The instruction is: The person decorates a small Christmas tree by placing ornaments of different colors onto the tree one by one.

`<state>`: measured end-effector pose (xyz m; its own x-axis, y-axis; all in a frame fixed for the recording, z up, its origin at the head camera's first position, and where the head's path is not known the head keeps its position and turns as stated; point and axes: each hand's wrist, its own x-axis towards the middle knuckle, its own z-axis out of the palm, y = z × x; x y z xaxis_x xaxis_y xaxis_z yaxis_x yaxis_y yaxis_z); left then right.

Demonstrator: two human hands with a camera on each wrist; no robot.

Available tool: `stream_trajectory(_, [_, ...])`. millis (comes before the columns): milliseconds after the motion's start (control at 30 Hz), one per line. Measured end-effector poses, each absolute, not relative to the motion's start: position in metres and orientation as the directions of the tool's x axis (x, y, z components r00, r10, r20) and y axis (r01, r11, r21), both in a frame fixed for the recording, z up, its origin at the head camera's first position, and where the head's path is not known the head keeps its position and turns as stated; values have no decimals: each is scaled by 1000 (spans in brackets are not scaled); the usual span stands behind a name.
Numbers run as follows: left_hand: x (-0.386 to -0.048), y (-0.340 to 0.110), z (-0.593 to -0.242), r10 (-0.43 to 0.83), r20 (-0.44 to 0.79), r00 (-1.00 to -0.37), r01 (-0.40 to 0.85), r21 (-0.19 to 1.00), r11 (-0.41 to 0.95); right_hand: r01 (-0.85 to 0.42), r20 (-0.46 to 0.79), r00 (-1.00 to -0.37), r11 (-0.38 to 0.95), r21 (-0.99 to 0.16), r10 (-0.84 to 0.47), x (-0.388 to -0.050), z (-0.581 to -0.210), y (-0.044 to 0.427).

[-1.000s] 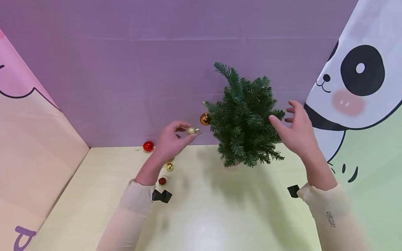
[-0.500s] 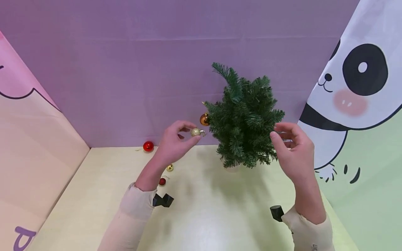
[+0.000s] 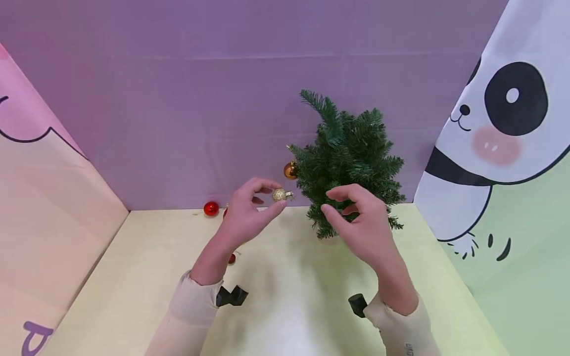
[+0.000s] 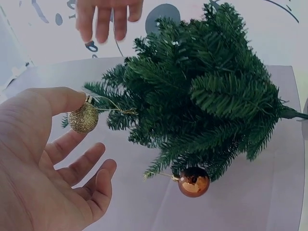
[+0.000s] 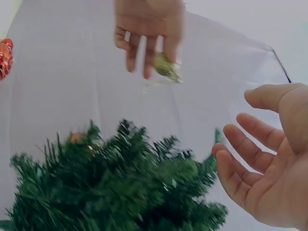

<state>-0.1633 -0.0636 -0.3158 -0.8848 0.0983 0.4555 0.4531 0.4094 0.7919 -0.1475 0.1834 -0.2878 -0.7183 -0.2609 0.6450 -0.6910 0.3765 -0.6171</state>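
Observation:
Between thumb and forefinger my left hand (image 3: 248, 210) pinches a small gold glitter bauble (image 4: 83, 118). Its cap and thin hanging loop point toward the small Christmas tree (image 3: 356, 153). My right hand (image 3: 362, 225) holds nothing; its fingers are loosely bent in front of the tree's lower branches. Whether it touches them I cannot tell. A shiny copper bauble (image 4: 194, 182) hangs at the tree's left side. In the right wrist view the left hand with the gold bauble (image 5: 165, 66) appears beyond the tree top.
A shiny red bauble (image 3: 211, 208) lies at the table's back edge, and a smaller red one (image 3: 232, 258) lies nearer, partly behind my left wrist. A purple backdrop (image 3: 178, 109) stands behind the pale table (image 3: 133, 277). A panda-printed panel (image 3: 494, 143) borders the right.
My right hand has moved left from the tree's right side to in front of it. My left hand, with the gold bauble, has shifted slightly right and down. The tree stands where it was.

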Motion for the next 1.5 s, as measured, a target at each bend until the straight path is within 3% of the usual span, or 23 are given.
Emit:
stream_trajectory(500, [-148,-63,-318,165,477,-863,502,780,374,-684,572,-722,530,-501,-389,-166,-310,150])
stream_trajectory(967, [-145,-59,-325,211,462,-862,506,813,289,-761,709,-598,543,-356,-373,-170,-324,144])
stream_trajectory(1500, [-145,-68,-338,210,431,-878,475,840,262,-831,830,-478,453,-323,-285,-170,-330,153])
